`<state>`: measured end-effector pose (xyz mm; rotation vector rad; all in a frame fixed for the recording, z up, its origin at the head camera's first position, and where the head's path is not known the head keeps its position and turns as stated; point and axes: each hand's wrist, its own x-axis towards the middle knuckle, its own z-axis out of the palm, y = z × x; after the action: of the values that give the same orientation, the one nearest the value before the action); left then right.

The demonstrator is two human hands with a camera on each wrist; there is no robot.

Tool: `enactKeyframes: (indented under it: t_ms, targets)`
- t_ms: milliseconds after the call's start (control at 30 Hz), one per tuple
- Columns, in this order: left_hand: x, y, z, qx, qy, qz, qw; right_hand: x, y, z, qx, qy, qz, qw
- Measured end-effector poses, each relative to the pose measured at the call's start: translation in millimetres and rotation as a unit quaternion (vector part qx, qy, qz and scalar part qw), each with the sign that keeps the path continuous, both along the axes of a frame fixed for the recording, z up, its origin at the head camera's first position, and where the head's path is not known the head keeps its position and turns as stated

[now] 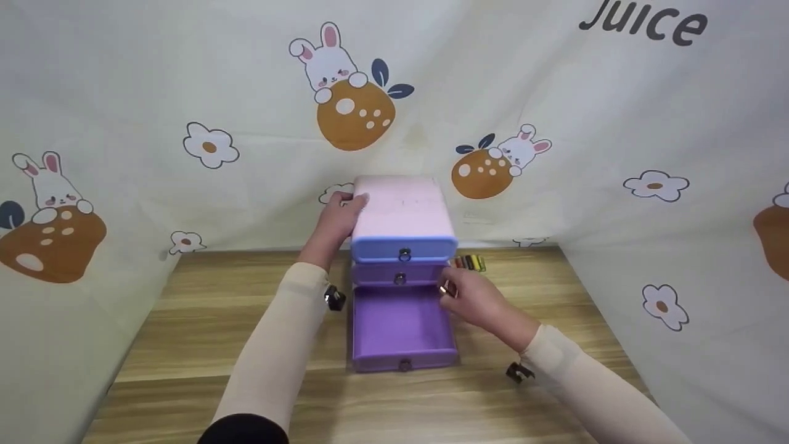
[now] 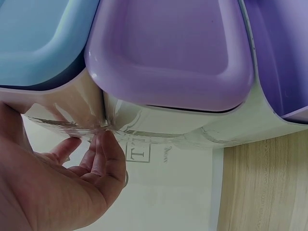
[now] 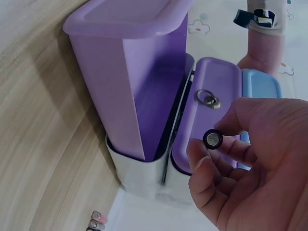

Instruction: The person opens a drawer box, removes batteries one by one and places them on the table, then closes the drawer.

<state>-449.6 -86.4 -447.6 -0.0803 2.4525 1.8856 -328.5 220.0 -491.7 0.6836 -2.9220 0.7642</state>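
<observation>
A small drawer unit (image 1: pixel 404 206) with a pink top stands on the table. Its bottom purple drawer (image 1: pixel 404 320) is pulled out, and the inside that shows is bare. Above it, the middle purple drawer (image 2: pixel 173 53) and the blue top drawer (image 1: pixel 376 249) are closed. My left hand (image 1: pixel 341 219) rests against the unit's left side, its fingertips (image 2: pixel 108 139) touching the casing. Over the right edge of the pulled-out drawer, my right hand (image 1: pixel 478 296) pinches a battery (image 3: pixel 212 139) between thumb and fingers; its round silver end with a dark rim faces the right wrist camera.
Several batteries (image 1: pixel 473 263) in mixed colours lie in a row on the wooden table (image 1: pixel 246 345), right of the unit and near the back. A printed cloth (image 1: pixel 259 80) with rabbits and flowers hangs behind and along both sides.
</observation>
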Motion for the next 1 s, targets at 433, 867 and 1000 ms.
enactKeyframes:
  t_ms: [433, 867, 1000]
  targets:
    - [0.2, 0.6, -0.7, 0.007, 0.000, 0.001, 1.0000, -6.5, 17.2, 3.7, -0.019, -0.011, -0.032, 0.9993]
    - [-0.4, 1.0, -1.0, 0.001, 0.005, 0.004, 1.0000, -15.5, 32.3, 5.3, -0.029, -0.018, -0.055, 0.9979]
    - [0.0, 0.6, 0.1, 0.004, 0.003, 0.005, 1.0000, -19.6, 37.0, 5.4, -0.042, -0.017, -0.059, 0.9972]
